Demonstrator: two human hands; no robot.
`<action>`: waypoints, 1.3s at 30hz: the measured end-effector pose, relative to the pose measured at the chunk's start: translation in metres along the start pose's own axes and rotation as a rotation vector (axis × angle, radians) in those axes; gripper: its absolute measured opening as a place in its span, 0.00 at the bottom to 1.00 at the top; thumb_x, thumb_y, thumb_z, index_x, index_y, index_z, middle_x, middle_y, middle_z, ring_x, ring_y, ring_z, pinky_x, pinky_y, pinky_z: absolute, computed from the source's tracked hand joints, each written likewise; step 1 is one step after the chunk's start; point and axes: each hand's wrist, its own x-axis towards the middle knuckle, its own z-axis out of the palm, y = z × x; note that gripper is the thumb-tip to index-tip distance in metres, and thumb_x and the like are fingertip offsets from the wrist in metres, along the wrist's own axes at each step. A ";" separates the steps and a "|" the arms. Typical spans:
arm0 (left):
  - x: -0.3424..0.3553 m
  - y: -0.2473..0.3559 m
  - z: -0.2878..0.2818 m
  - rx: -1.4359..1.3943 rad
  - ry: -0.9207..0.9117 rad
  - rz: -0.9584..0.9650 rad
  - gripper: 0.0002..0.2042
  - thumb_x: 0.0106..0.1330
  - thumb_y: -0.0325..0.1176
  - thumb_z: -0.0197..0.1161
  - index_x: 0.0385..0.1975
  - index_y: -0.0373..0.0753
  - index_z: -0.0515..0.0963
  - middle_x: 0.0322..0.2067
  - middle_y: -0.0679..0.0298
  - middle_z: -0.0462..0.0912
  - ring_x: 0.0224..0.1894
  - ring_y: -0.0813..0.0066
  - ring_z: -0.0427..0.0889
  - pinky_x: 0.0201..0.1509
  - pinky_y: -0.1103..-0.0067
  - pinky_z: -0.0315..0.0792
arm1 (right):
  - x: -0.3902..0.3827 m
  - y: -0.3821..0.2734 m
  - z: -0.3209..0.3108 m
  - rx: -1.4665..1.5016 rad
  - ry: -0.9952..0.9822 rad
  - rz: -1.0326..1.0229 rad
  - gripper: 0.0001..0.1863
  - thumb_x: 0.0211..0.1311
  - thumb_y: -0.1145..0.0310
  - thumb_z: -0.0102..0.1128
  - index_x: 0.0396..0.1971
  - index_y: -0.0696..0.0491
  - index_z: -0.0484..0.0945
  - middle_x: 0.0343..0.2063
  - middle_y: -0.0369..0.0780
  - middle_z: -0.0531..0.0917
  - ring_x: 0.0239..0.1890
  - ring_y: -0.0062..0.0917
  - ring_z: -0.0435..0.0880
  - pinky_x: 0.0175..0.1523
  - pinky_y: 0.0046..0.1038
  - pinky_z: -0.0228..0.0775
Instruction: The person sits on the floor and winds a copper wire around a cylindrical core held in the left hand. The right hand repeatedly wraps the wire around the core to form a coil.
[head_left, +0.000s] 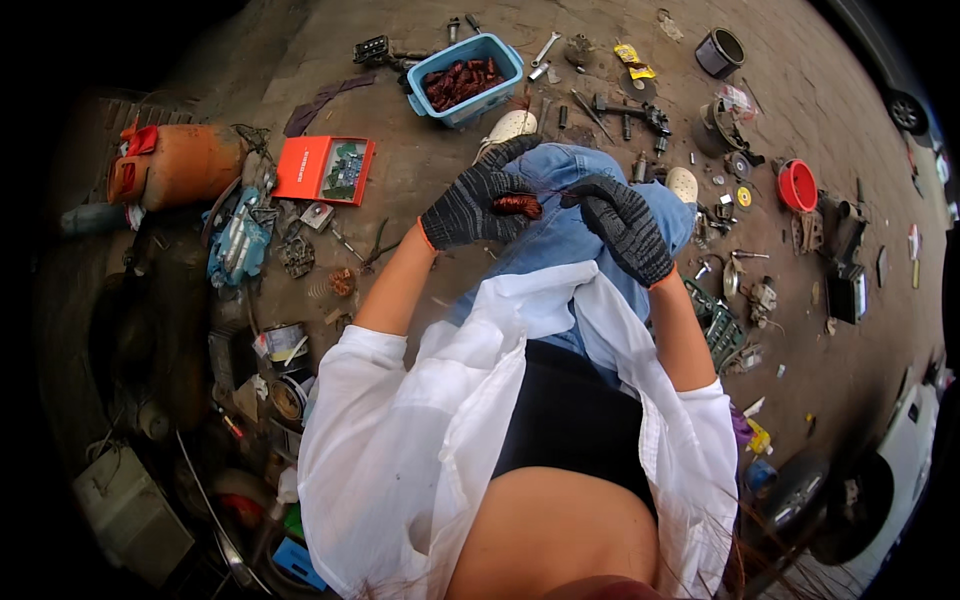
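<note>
One grey-knit-gloved left hand (474,204) grips an oblong, reddish-brown wire bundle (517,206); the matching right hand (628,230) curls nearby, grip unclear.

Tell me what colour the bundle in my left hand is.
The bundle in your left hand is reddish-brown, best seen in the head view.

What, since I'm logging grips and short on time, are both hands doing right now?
Left hand: closed, holding a copper-coloured wire bundle.
Right hand: curled; whether it pinches anything cannot be told.
</note>
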 end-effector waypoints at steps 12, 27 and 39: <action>0.014 0.006 -0.002 0.197 -0.386 -0.079 0.18 0.45 0.37 0.69 0.38 0.44 0.78 0.36 0.59 0.78 0.41 0.59 0.75 0.48 0.70 0.69 | -0.056 0.018 -0.074 -0.371 0.322 0.075 0.03 0.55 0.74 0.53 0.27 0.56 0.74 0.26 0.43 0.79 0.29 0.37 0.78 0.36 0.31 0.71; -0.066 -0.047 -0.095 0.514 -0.255 -0.211 0.12 0.45 0.33 0.65 0.32 0.42 0.76 0.29 0.58 0.73 0.34 0.57 0.74 0.40 0.69 0.69 | -0.088 0.031 -0.129 -0.885 0.064 -0.078 0.09 0.54 0.76 0.51 0.36 0.55 0.75 0.31 0.43 0.80 0.34 0.36 0.80 0.41 0.32 0.71; -0.067 -0.057 -0.085 0.068 0.019 -0.172 0.22 0.49 0.33 0.66 0.46 0.39 0.72 0.31 0.68 0.74 0.30 0.72 0.73 0.38 0.74 0.69 | -0.078 0.041 -0.134 -0.737 0.165 -0.005 0.08 0.58 0.72 0.52 0.36 0.54 0.77 0.30 0.44 0.81 0.33 0.38 0.80 0.41 0.34 0.71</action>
